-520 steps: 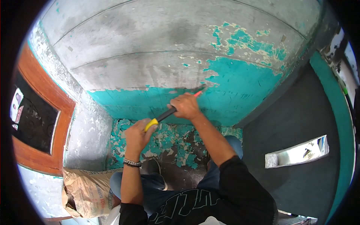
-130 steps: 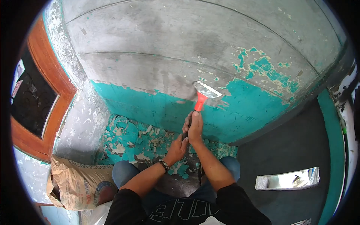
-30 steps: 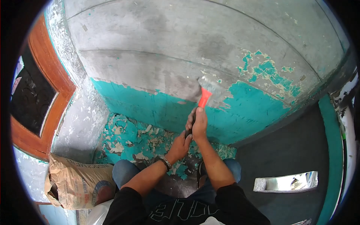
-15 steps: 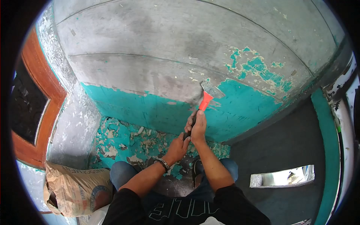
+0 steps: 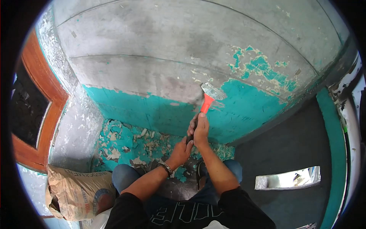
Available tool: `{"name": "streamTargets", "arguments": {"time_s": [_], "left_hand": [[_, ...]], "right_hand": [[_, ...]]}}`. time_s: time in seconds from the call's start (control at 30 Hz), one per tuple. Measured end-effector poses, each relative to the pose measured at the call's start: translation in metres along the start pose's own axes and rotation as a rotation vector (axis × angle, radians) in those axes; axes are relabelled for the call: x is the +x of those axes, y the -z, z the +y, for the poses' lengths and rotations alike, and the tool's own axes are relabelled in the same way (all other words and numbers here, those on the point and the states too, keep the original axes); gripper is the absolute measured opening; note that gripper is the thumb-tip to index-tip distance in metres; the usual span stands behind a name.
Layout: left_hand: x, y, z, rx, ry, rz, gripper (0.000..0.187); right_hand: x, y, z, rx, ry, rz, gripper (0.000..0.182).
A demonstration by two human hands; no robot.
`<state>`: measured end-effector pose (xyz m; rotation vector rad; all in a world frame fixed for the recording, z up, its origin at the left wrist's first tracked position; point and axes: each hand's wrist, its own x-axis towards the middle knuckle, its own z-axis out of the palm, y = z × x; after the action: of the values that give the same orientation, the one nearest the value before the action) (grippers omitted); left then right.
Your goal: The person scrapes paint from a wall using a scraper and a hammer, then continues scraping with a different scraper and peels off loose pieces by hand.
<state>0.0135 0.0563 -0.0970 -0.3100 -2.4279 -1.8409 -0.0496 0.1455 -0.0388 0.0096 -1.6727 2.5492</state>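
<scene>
Both my hands grip one paint scraper [image 5: 207, 102], which has a wide metal blade, a red neck and a dark handle. Higher up the handle, near the red neck, my right hand [image 5: 201, 130] is closed. My left hand [image 5: 181, 152] wraps the handle's lower end, with a bracelet on its wrist. The blade lies against the wall [image 5: 152, 72] at the border between bare grey surface and teal paint [image 5: 244, 110]. Ragged paint edges run to both sides of the blade. An isolated teal patch [image 5: 263, 68] remains higher on the right.
Peeled paint flakes [image 5: 126, 141] cover the floor along the wall's foot. A brown paper sack [image 5: 82, 192] stands at lower left, below a wooden-framed door or window [image 5: 57, 99]. On the right is a dark grey wall [image 5: 282, 149] with a narrow opening [image 5: 288, 179].
The scraper blade has shifted slightly left and its angle has turned a little. Both hands keep their grip on the handle.
</scene>
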Motion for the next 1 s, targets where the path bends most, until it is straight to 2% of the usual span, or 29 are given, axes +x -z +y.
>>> {"name": "streamTargets", "arguments": {"time_s": [0.07,0.13,0.27,0.43,0.47,0.53,0.6,0.77,0.9,1.0], "left_hand": [[0.008,0.002,-0.002,0.008,-0.057,0.021,0.034],[0.01,0.007,0.007,0.014,0.02,-0.003,0.034],[0.002,0.001,0.002,-0.016,-0.001,-0.001,0.035],[0.014,0.013,0.017,0.04,0.078,-0.073,0.035],[0.01,0.009,0.011,0.041,0.068,-0.072,0.035],[-0.001,-0.002,-0.004,0.013,-0.078,0.045,0.033],[0.006,0.003,-0.001,0.026,-0.085,0.043,0.033],[0.014,0.015,0.016,0.088,0.016,-0.036,0.031],[-0.013,0.009,-0.007,0.036,0.02,-0.061,0.031],[-0.016,0.007,-0.013,0.039,0.061,-0.106,0.03]], "right_hand": [[0.005,-0.001,0.001,0.051,-0.023,0.005,0.035],[0.001,-0.002,-0.002,0.053,-0.029,0.015,0.035],[-0.004,0.002,0.003,0.037,-0.023,0.01,0.035],[-0.002,-0.004,-0.005,0.078,-0.035,0.019,0.035],[0.003,-0.007,-0.01,0.088,-0.005,0.015,0.035],[-0.002,0.001,-0.001,0.058,-0.013,0.008,0.035],[-0.001,-0.003,-0.004,0.031,-0.033,0.01,0.035],[0.006,-0.008,-0.008,0.168,0.0,-0.015,0.038],[-0.006,0.005,0.026,0.104,-0.119,0.001,0.044],[-0.008,0.008,0.033,0.056,-0.115,0.012,0.045]]}}
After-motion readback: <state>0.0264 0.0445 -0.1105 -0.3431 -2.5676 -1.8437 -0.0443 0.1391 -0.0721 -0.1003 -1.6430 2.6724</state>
